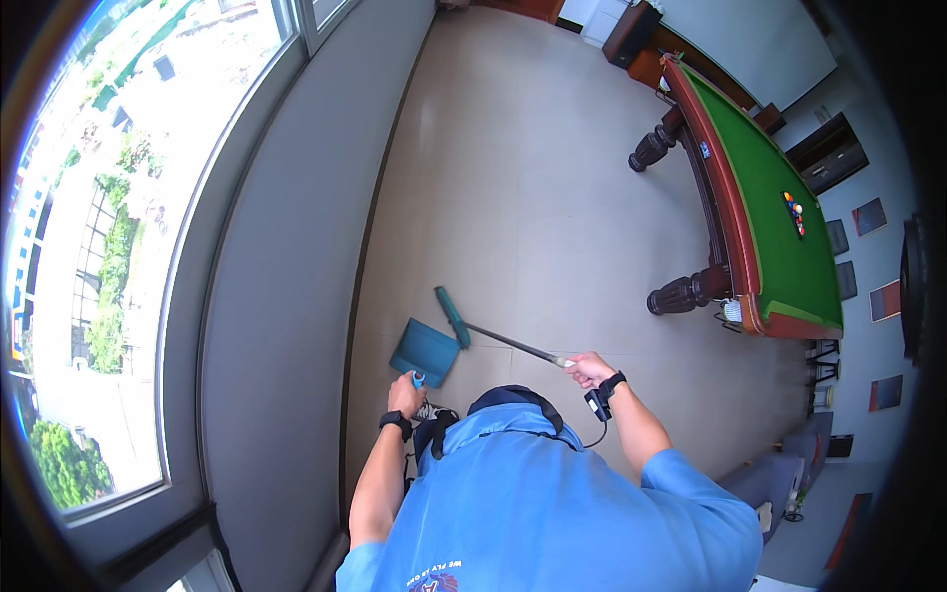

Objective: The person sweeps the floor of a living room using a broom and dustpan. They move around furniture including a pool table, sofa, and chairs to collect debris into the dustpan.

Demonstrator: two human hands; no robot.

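Observation:
A long-handled broom (510,340) slants across the floor, its pole end in my right hand (590,368). The broom's teal head (452,317) lies on the tiles beside the open front edge of a teal dustpan (427,351). Whether head and pan touch, I cannot tell. My left hand (406,394) is closed around the dustpan's blue handle (419,379). The pan is near the wall, just in front of my shoe (435,411). Each wrist wears a black band, and a small black device (596,405) with a cable hangs by the right one.
A grey wall (296,222) with a dark skirting runs along my left, under a bright window (111,259). To the right stands a green-topped billiard table (762,177) on dark carved legs (679,294), with racked balls (794,213). Grey sofas (769,473) sit at lower right.

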